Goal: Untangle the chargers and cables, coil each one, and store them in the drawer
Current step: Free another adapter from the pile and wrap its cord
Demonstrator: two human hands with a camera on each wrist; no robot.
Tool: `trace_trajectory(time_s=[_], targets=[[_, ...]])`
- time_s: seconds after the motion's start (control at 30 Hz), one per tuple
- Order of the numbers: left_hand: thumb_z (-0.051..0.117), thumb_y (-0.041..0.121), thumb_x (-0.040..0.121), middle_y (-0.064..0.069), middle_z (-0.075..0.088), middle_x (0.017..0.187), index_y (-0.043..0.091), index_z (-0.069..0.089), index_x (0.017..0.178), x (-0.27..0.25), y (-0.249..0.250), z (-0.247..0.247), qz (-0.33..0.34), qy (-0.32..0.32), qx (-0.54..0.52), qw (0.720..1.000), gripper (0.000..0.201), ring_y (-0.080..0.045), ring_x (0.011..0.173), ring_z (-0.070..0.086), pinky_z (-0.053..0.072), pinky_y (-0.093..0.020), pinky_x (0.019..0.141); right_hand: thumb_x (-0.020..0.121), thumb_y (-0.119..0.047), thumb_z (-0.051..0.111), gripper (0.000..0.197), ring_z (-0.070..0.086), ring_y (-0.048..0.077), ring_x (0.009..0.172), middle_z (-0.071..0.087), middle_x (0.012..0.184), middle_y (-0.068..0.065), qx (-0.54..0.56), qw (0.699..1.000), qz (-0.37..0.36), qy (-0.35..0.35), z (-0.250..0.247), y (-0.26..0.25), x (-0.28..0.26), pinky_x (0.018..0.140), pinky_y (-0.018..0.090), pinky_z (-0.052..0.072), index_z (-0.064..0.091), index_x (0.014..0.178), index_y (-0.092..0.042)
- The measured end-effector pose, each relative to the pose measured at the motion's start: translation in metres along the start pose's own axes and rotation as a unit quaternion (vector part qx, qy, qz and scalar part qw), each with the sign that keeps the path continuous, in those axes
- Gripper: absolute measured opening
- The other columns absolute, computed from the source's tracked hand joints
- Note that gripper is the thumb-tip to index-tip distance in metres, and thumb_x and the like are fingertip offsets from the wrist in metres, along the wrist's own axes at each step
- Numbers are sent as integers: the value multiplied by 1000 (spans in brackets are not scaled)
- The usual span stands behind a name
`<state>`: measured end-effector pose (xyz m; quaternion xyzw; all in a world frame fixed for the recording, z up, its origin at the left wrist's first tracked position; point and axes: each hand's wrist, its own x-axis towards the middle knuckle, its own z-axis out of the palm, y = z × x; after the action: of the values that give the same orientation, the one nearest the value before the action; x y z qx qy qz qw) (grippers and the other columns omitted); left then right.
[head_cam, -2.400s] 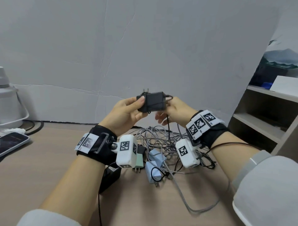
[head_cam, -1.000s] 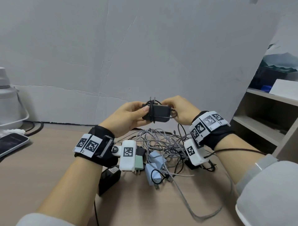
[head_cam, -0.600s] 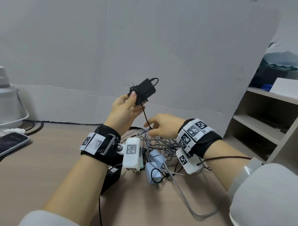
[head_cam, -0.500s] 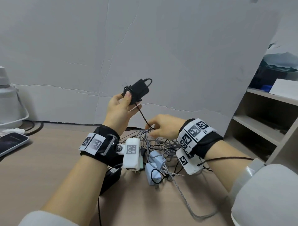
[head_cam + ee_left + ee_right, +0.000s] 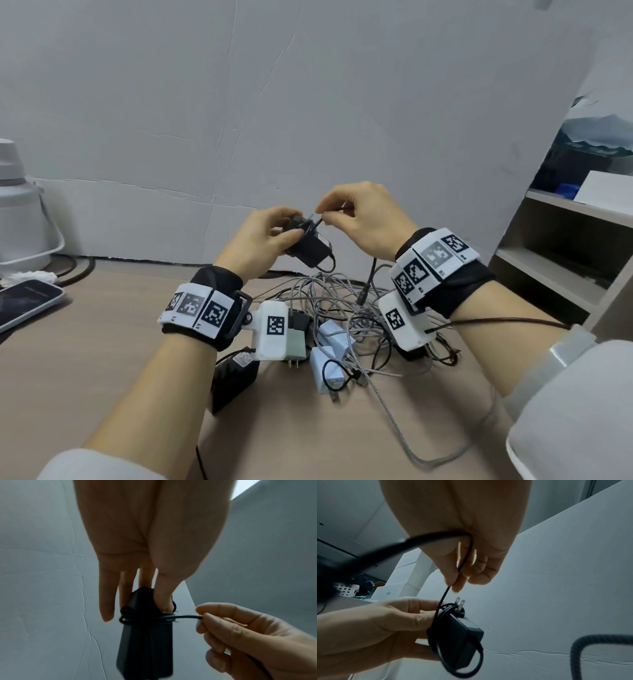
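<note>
My left hand [image 5: 263, 236] grips a black charger [image 5: 312, 247] above the table, thumb and fingers round its body [image 5: 145, 649]. Its thin black cable [image 5: 444, 597] is wound several turns round the plug end, near the prongs [image 5: 460, 603]. My right hand [image 5: 359, 219] pinches that cable [image 5: 187, 617] between thumb and forefinger, just right of the charger. The cable's free end with its barrel plug [image 5: 364, 293] hangs below my right hand. A tangle of grey braided cables [image 5: 329, 301] lies on the table under both hands.
In the tangle lie two pale blue chargers [image 5: 325, 370], a green one [image 5: 296, 344] and a black adapter [image 5: 231, 380]. A phone [image 5: 24, 301] and a white appliance [image 5: 20, 222] sit far left. Open shelves [image 5: 565, 246] stand at the right.
My left hand has brought the charger down from its raised position. My right hand came up from the tangle and now pinches the cable beside the charger.
</note>
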<state>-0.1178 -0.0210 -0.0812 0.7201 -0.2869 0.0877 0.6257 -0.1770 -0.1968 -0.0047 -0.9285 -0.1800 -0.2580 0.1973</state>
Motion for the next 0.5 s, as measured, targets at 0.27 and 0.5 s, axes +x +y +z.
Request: trace_trajectory(time_s=[0.27, 0.5], targets=[[58, 7, 100, -8, 71, 118, 9, 64, 128, -6, 2, -6, 29, -96, -19, 995, 28, -14, 102, 69, 52, -21, 90, 92, -16, 72, 4, 67, 15, 78, 74, 86, 2, 78, 995, 68, -10, -1, 22, 1, 63, 19, 44, 75, 95, -15], [54, 12, 96, -21, 64, 128, -3, 56, 131, -9, 3, -5, 4, -160, -274, 948, 38, -30, 117, 63, 53, -38, 96, 100, -1, 49, 23, 64, 25, 75, 71, 91, 14, 96, 983, 127, -88, 9, 31, -10, 59, 30, 60, 70, 108, -7]])
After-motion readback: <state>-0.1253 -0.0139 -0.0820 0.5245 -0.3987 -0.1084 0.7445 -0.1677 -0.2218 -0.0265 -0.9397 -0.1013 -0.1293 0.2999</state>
